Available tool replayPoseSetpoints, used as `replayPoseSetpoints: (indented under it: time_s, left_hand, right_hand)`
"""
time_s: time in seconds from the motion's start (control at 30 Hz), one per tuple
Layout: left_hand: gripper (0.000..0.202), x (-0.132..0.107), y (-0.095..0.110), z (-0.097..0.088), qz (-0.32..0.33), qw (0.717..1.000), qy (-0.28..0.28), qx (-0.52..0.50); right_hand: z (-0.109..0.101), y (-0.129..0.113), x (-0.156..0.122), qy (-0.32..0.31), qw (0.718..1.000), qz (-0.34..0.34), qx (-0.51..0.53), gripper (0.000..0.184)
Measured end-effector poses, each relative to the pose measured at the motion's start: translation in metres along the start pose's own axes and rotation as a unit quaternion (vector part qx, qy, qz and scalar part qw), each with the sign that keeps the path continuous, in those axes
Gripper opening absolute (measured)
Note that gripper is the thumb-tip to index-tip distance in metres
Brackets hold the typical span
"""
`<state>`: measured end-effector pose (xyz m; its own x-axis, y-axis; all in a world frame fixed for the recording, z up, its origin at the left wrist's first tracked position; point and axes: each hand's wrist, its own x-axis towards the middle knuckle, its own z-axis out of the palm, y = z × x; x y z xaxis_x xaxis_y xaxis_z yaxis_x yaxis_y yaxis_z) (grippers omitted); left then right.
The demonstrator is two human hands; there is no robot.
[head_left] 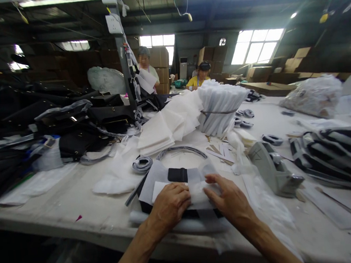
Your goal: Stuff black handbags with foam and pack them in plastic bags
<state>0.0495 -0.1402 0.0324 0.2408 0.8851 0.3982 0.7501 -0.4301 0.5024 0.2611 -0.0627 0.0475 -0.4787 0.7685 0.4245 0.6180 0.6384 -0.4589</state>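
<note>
A black handbag [145, 206] lies flat at the table's front edge, largely covered by white wrapping paper [155, 175]. Its looped handle [181, 149], wrapped in clear film, arches at the far side. A black strap tab [177, 174] shows between the sheets. My left hand [173, 200] presses on the paper over the bag, fingers curled together, with a paper edge at the fingertips. To its right, my right hand [226, 192] rests on a translucent sheet [198, 189], thumb and forefinger apart. What lies under the palms is hidden.
Behind the bag are fanned white sheets [170, 121] and a tied bundle of white foam strips [222, 106]. A grey tape dispenser [272, 169] stands right, near wrapped black straps [333, 157]. Black bags [99, 118] pile up left, beside a post [124, 66]. Two people work beyond.
</note>
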Motion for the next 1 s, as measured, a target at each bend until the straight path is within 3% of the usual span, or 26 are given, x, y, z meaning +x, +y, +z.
replayPoseSetpoints:
  time_s: [0.1, 0.17, 0.33, 0.67, 1.0]
  left_hand:
    - [0.018, -0.004, -0.002, 0.003, -0.009, 1.000, 0.006, 0.022]
    - [0.019, -0.007, -0.004, 0.005, -0.022, 0.999, 0.001, 0.035]
    - [0.029, -0.008, -0.009, 0.006, -0.009, 0.998, -0.014, 0.053]
    - [0.056, -0.013, -0.011, 0.002, 0.086, 0.987, 0.027, 0.133]
    - [0.043, -0.014, -0.011, 0.006, 0.104, 0.981, 0.050, 0.154]
  right_hand:
    - [-0.012, 0.004, -0.018, -0.016, 0.996, -0.079, -0.027, 0.019]
    - [-0.017, 0.006, -0.028, -0.048, 0.991, -0.116, -0.039, 0.025]
    - [-0.016, 0.011, -0.036, -0.075, 0.991, -0.104, -0.039, 0.043]
    - [0.002, 0.017, -0.042, 0.009, 0.988, -0.154, 0.018, 0.032]
    - [0.011, 0.017, -0.044, 0.060, 0.974, -0.216, 0.016, 0.027]
